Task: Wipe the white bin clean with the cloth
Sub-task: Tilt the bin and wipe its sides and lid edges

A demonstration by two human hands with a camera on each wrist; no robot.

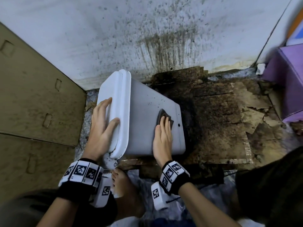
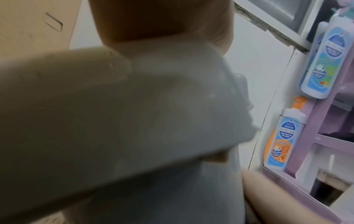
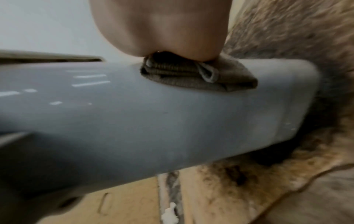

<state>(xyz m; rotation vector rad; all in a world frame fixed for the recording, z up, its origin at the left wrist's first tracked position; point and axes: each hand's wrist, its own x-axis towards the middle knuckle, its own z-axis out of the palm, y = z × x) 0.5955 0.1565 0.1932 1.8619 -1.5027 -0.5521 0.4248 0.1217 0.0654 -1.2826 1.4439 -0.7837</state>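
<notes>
Against stained wall point(image 1: 147, 30), white bin point(image 1: 144, 112) lies tipped (base rightward).

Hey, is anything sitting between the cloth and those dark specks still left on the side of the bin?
Nothing visible does. The right hand presses the cloth flat on the white bin, and the specks lie on bare plastic just beyond it.

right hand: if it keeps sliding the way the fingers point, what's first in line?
The right hand, flat on the cloth, points up the white bin wall. Dark specks on that wall would likely come first, then the bin's far edge; depth beyond it is unclear.
</notes>
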